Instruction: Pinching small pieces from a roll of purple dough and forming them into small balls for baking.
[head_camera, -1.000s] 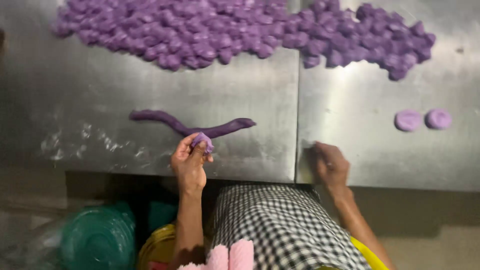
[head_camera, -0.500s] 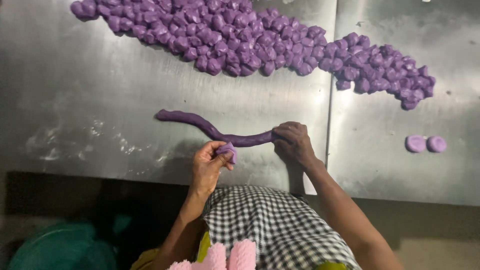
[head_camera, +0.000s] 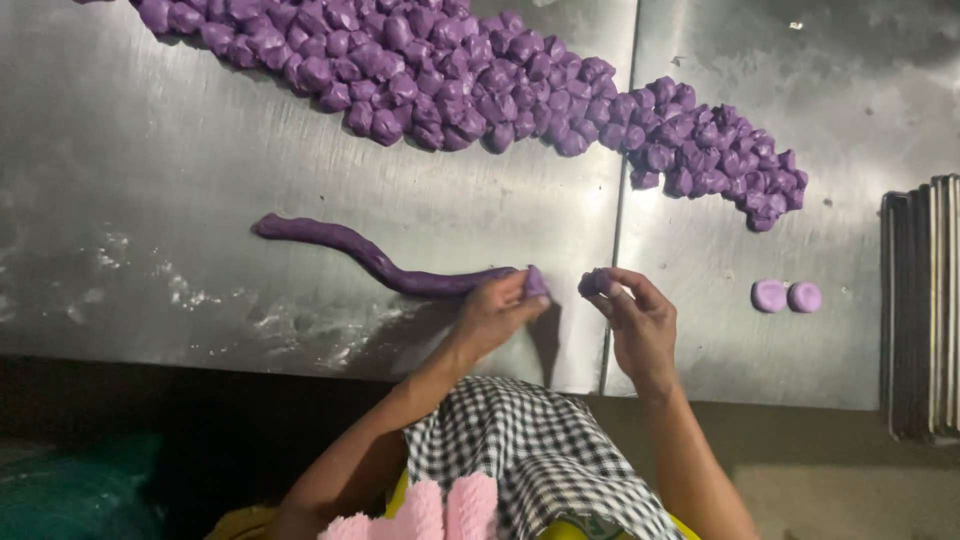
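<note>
A long purple dough rope (head_camera: 360, 252) lies on the steel table (head_camera: 150, 150), curving from the left toward me. My left hand (head_camera: 495, 312) grips the rope's near end between fingers and thumb. Just to its right, my right hand (head_camera: 635, 320) pinches a small purple dough piece (head_camera: 594, 284) in its fingertips, a short gap away from the rope's end. A wide heap of several small purple dough lumps (head_camera: 480, 80) stretches across the far side of the table.
Two flattened purple dough discs (head_camera: 786, 296) sit on the right part of the table. A stack of metal trays (head_camera: 920, 310) stands at the right edge. A seam (head_camera: 622, 200) splits the tabletop. Below the table edge lies a green object (head_camera: 70, 490).
My right hand came from the table's edge to the rope, then drew away to the right with a small piece. My left hand has closed on the rope's end.
</note>
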